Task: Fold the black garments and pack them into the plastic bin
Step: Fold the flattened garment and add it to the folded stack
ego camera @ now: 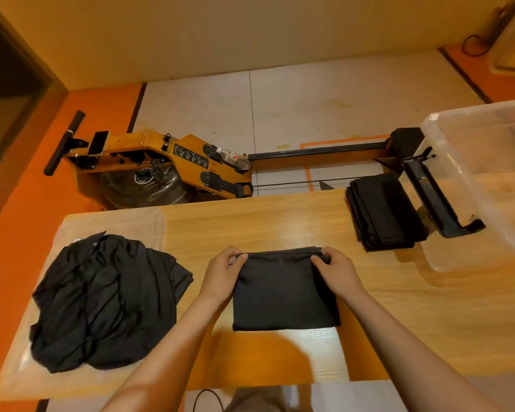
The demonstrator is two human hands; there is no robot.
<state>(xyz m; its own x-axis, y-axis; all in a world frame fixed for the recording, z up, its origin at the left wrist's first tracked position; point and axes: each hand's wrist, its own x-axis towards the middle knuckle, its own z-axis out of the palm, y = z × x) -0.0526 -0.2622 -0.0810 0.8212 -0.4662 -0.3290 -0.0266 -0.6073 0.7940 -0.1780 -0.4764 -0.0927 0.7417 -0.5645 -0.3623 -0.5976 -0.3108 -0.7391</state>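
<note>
Your left hand (223, 270) and right hand (336, 273) each pinch a far corner of the folded black garment (283, 295), which lies flat on the wooden table (250, 224) before you. A heap of unfolded black garments (101, 301) sits to your left. A folded stack (384, 212) lies at far right, just beside the clear plastic bin (485, 179).

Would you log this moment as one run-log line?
folding | left hand, right hand: pinch far corners of garment | folded stack: beside bin | pile: unfolded
</note>
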